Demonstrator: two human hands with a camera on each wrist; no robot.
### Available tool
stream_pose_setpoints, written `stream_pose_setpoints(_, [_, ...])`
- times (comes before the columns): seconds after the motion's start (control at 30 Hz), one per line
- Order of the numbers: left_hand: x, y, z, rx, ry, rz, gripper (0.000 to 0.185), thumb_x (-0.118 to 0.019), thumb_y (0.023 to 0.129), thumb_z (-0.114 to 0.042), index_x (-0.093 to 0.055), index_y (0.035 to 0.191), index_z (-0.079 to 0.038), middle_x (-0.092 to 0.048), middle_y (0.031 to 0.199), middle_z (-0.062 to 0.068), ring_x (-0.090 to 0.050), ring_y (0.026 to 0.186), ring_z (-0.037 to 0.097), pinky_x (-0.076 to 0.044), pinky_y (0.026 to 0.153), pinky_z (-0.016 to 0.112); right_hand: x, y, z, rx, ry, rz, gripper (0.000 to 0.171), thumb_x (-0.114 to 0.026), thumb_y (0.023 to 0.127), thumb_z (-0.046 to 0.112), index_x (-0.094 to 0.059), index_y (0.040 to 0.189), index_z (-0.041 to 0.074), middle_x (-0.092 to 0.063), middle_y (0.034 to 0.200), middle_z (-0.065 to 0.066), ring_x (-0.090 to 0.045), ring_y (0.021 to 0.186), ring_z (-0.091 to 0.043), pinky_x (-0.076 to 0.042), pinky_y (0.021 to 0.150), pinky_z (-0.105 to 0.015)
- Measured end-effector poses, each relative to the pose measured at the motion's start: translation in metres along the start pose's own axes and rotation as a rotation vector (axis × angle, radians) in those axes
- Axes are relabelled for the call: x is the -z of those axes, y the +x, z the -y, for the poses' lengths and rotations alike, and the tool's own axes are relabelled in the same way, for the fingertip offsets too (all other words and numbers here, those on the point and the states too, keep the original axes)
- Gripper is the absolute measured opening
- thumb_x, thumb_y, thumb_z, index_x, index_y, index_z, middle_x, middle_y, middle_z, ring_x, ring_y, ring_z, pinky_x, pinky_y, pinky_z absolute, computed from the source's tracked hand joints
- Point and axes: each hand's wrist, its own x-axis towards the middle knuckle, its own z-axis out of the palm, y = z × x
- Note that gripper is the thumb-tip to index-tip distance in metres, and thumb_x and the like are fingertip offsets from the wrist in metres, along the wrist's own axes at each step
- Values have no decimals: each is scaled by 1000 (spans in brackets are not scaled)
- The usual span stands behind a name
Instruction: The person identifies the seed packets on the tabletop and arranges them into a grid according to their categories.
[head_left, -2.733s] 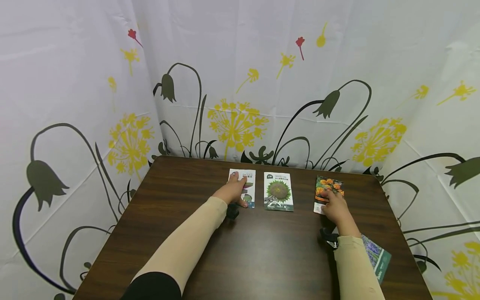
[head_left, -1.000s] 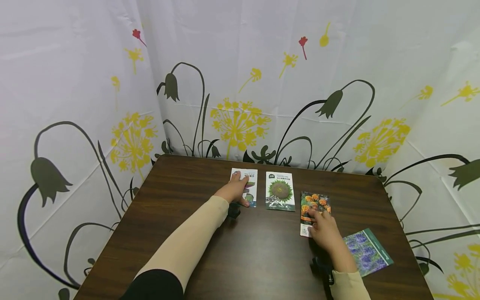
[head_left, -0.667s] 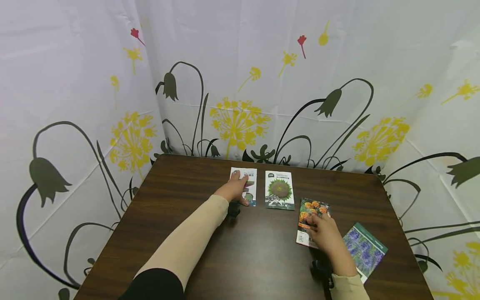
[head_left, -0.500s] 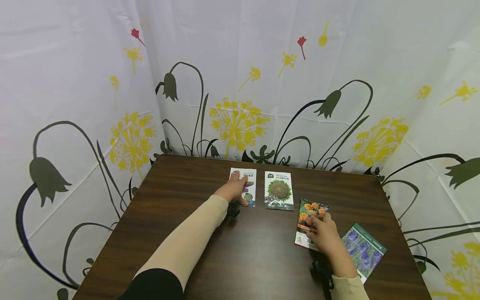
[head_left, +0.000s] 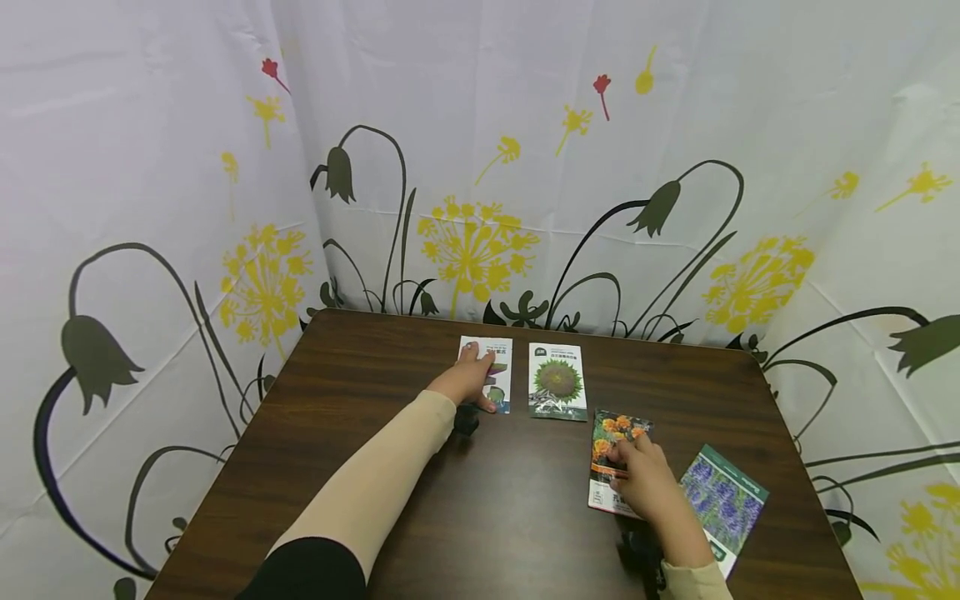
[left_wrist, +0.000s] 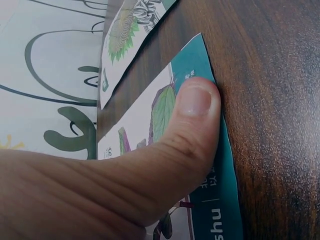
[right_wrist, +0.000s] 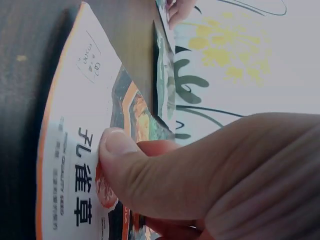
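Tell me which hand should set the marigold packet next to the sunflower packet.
Right. The right hand already pinches the marigold packet, just short of the sunflower packet. The left hand rests on the leftmost packet, farther away.

I see a dark brown wood-grain table [head_left: 375, 467], an orange-flowered packet [head_left: 609, 450] edged orange and white, a green sunflower packet [head_left: 557, 382], a purple-flowered packet [head_left: 722, 504], a white-and-teal packet [head_left: 498, 375], a white curtain [head_left: 525, 150] with yellow, red and olive flowers, beige sleeves [head_left: 375, 492].
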Motion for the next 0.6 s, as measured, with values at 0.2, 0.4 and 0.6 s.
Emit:
stream_pose_setpoints(0.2, [0,1,-1,3,-1,4,123,-99,78,-36,-27,174,-11,-2,182,28,-1,172,44,-20,137,58,0,-5,8,-11,-11,66,34,-96,80,8,-74,105,16,-54,104,-7,-51,95,-27,-51,81,-48])
stream_pose_setpoints(0.4, [-1,0,-2,15,-21,13,123,-100,77,-34,-27,174,-11,-1,182,28,0,171,45,-17,138,58,-7,-5,13,11,-58,81,41,-101,75,14,-67,97,20,-49,97,-5,-42,90,-26,-39,71,-40])
stream_pose_setpoints(0.6, [0,0,-2,9,3,3,121,-99,78,-36,-29,173,-10,-4,182,29,-3,171,45,-18,138,58,-14,-5,24,52,-80,81,45,-102,72,13,-64,95,21,-46,96,-4,-41,90,-27,-34,68,-40])
